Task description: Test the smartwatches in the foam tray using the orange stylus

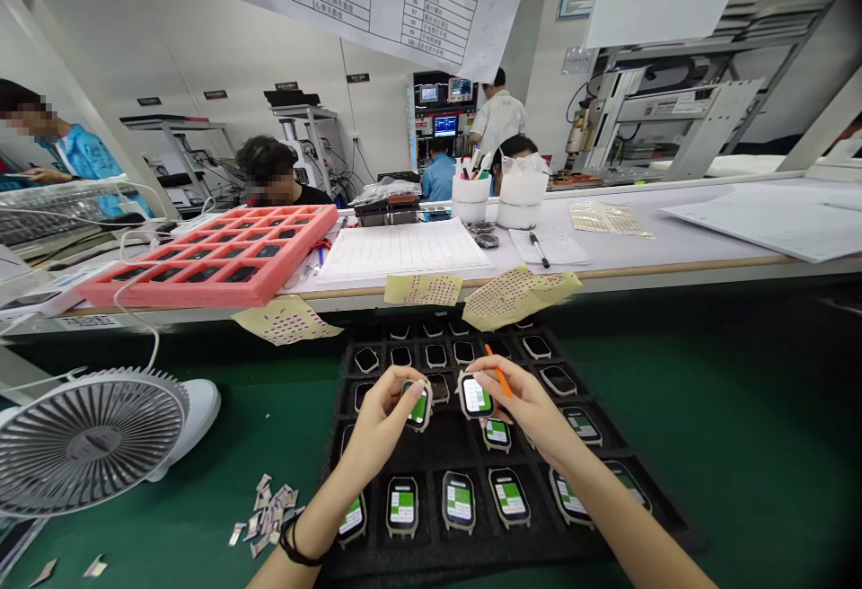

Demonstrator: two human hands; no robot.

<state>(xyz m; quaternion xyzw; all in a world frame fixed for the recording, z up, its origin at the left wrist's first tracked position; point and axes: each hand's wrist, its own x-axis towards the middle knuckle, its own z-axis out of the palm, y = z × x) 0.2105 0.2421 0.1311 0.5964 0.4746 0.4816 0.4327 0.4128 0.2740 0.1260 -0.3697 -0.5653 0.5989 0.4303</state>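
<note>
A black foam tray (431,445) of smartwatch bodies lies on the green mat, several with lit green and white screens. My left hand (397,399) grips a watch (418,405) by its edges, thumb across its lit screen. In my right hand (505,391) is a second watch (477,396), its screen lit green and white, together with an orange stick (498,370) between the fingers. Both hands are over the middle of the tray, a small gap apart. Below the right hand, another lit watch (496,434) sits in its compartment.
A grey fan (94,441) stands at the left, with small paper scraps (269,513) beside the tray. On the shelf are a pink foam tray (222,257), paper sheets (404,250) and a pen cup (470,198). Yellow sticker sheets (518,295) hang from its edge. People are beyond.
</note>
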